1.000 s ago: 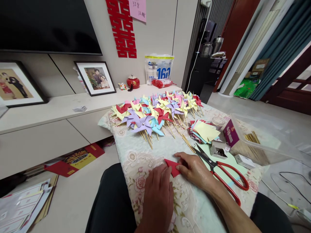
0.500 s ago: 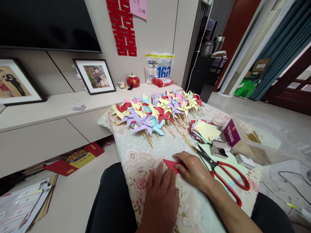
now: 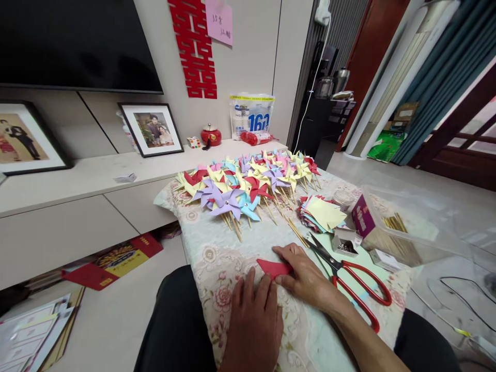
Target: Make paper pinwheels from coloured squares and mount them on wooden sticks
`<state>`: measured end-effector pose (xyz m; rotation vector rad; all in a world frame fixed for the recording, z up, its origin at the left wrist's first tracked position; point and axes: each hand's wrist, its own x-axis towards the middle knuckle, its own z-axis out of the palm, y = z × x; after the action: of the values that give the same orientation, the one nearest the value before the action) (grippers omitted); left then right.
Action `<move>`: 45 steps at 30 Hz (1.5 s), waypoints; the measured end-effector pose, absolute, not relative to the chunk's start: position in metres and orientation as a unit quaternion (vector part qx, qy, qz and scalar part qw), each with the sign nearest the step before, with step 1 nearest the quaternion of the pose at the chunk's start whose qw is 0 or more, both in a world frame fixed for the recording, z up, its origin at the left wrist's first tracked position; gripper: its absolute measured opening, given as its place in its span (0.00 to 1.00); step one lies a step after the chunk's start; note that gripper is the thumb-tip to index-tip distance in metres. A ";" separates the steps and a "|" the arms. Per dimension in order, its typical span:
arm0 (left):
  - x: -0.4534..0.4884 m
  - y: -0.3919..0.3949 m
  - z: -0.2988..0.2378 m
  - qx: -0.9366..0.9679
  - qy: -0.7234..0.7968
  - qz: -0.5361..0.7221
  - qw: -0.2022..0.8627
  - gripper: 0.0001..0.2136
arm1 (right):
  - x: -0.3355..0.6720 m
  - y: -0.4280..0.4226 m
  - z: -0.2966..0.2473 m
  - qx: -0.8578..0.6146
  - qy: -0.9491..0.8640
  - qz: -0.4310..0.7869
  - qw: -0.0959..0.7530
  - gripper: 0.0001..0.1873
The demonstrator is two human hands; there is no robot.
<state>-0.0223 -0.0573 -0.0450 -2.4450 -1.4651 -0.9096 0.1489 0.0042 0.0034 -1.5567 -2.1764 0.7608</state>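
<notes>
A folded piece of red paper (image 3: 274, 268) lies on the flowered tablecloth in front of me. My left hand (image 3: 258, 315) rests flat with its fingers stretched out, fingertips touching the paper's near edge. From the right, my right hand (image 3: 304, 274) holds the paper down, thumb at its near edge and index finger beyond its far side; part of the paper is hidden under this hand. Scissors (image 3: 338, 266) with red handles lie partly open beside my right hand, on sheets of light green paper (image 3: 358, 253). Several paper pinwheels (image 3: 228, 201) on sticks are massed farther back.
A stack of cut coloured paper (image 3: 323, 213) lies at the right, near a small open box (image 3: 346, 244) of metal bits. Loose sticks (image 3: 297, 232) lie by the scissors. A clear plastic bin (image 3: 422, 243) containing sticks stands at the table's right edge. Behind is a low cabinet (image 3: 89, 186).
More of the red paper shows between my hands now. My right hand's fingers have shifted slightly on it, while my left fingertips stay at its near edge. The view has tilted slightly.
</notes>
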 end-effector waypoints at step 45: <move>-0.042 -0.064 -0.031 -0.786 -0.489 -0.373 -0.063 0.18 | 0.160 0.004 0.003 -0.518 -0.582 0.514 0.358 0.19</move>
<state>-0.0425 -0.0640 -0.0314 -2.5730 -1.6023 -1.2218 0.1595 0.0039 0.0033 -1.3354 -1.5029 1.3273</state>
